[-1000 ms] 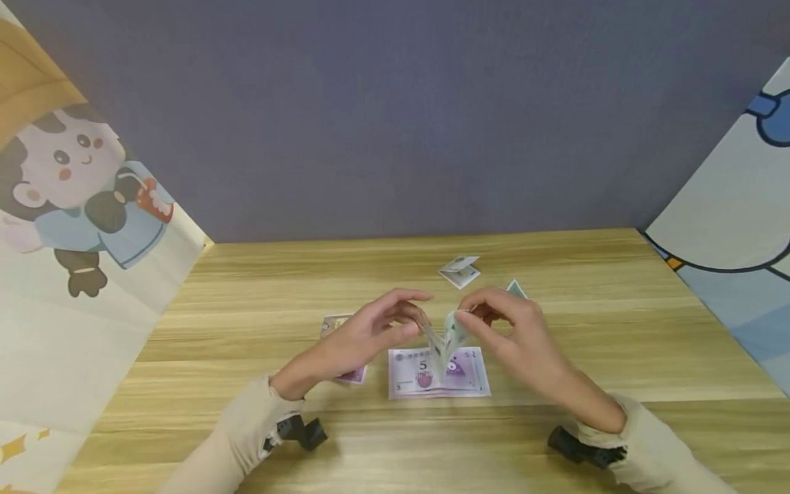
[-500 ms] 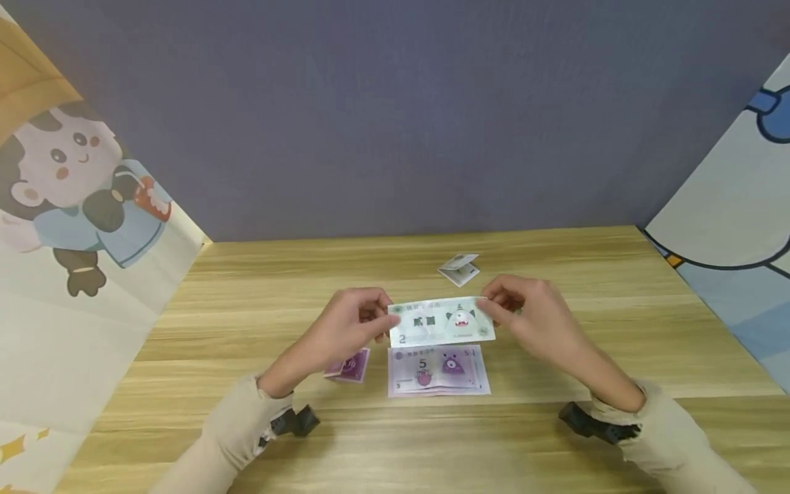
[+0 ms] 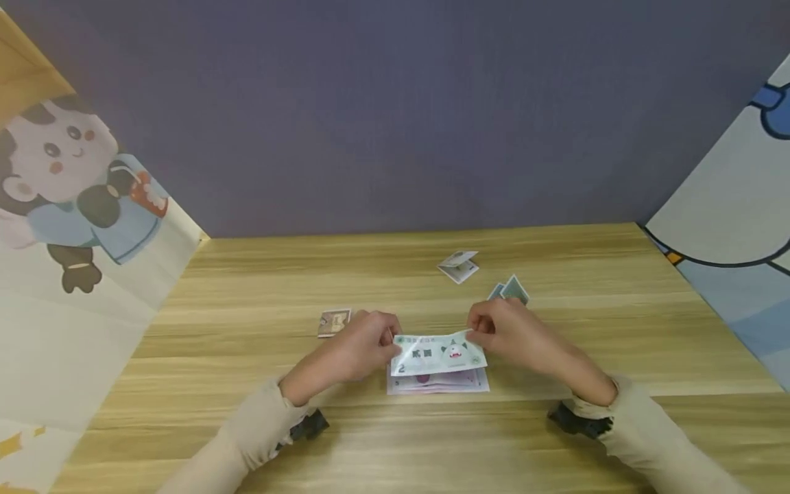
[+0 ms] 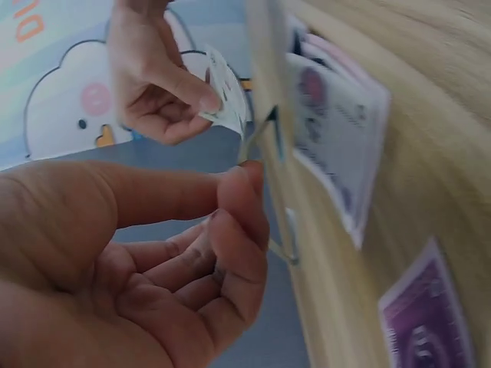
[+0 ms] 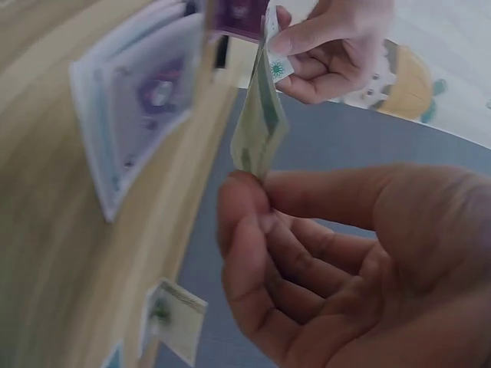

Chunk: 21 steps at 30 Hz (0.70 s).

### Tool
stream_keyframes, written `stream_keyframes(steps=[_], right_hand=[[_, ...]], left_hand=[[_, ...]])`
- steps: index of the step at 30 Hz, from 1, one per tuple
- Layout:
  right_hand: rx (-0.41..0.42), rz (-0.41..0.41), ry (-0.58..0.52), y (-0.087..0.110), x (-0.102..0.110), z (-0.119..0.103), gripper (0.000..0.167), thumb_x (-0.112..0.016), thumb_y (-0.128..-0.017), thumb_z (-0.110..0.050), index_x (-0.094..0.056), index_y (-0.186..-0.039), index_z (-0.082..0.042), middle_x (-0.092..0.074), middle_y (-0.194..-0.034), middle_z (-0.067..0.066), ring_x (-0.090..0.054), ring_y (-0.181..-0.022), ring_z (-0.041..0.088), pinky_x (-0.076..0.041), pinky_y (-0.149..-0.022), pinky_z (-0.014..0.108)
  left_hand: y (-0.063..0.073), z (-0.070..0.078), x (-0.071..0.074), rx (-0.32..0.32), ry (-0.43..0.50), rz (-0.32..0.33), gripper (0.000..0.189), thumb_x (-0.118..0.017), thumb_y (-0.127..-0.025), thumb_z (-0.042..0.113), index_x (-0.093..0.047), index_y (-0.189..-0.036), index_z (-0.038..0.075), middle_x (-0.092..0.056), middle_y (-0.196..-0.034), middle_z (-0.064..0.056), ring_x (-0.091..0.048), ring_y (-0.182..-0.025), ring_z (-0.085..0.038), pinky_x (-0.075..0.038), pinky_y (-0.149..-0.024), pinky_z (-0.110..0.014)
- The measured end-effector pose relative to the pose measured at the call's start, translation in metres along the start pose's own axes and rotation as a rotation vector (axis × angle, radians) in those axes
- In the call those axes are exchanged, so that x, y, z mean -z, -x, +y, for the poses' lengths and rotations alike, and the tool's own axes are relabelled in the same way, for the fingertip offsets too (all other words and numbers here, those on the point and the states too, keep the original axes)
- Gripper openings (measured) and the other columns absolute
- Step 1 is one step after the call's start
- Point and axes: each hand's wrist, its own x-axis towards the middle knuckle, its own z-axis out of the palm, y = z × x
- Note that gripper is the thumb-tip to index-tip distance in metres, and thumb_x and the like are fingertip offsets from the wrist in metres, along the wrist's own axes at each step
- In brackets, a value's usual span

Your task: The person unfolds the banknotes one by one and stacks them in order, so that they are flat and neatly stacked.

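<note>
One unfolded green banknote (image 3: 439,355), one purple stack (image 3: 439,384) and one brown note (image 3: 334,322) show.

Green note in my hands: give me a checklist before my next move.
1. Left hand pinches one end of the green note: ok.
2. Right hand pinches the other end: ok.
3. Green note unfolded: ok.
4. Green note resting on the purple notes: not ok, held above them.
5. Folded note at the back opened flat: not ok.
6. Teal note beyond the right hand unfolded: cannot tell, partly hidden.
</note>
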Motion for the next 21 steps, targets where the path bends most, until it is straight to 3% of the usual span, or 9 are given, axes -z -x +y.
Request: stream_keyframes(steps=[7, 16, 21], right_hand=[[0.007, -0.018, 0.084, -0.006, -0.019, 0.007, 0.016, -0.075, -0.086, -0.005, -0.063, -0.076, -0.012, -0.055, -0.063, -0.008, -0.046, -0.054, 0.004, -0.042, -0.050, 0.023], [-0.009, 0.009, 0.227, -0.008, -0.035, 0.010, 0.020, -0.078, -0.083, -0.007, -0.061, -0.074, -0.013, -0.053, -0.064, -0.007, -0.046, -0.057, 0.007, -0.041, -0.051, 0.023], [0.024, 0.043, 0.313, -0.005, -0.041, 0.007, 0.015, -0.077, -0.080, -0.005, -0.065, -0.088, -0.009, -0.061, -0.070, -0.002, -0.049, -0.059, 0.008, -0.045, -0.053, 0.024]], left_hand=[[-0.004, -0.011, -0.017, -0.021, -0.165, -0.004, 0.003, -0.065, -0.088, 0.000, -0.067, -0.090, 0.001, -0.036, -0.056, 0.006, -0.032, -0.048, -0.006, -0.030, -0.044, -0.020], [-0.004, -0.014, -0.027, -0.036, -0.260, 0.066, 0.002, -0.068, -0.088, 0.002, -0.067, -0.088, 0.000, -0.050, -0.063, 0.002, -0.040, -0.052, -0.007, -0.035, -0.042, -0.020], [-0.001, -0.012, -0.032, -0.026, -0.340, 0.070, 0.023, -0.072, -0.089, 0.010, -0.062, -0.107, 0.000, -0.052, -0.062, 0.000, -0.041, -0.045, -0.006, -0.035, -0.036, -0.020]])
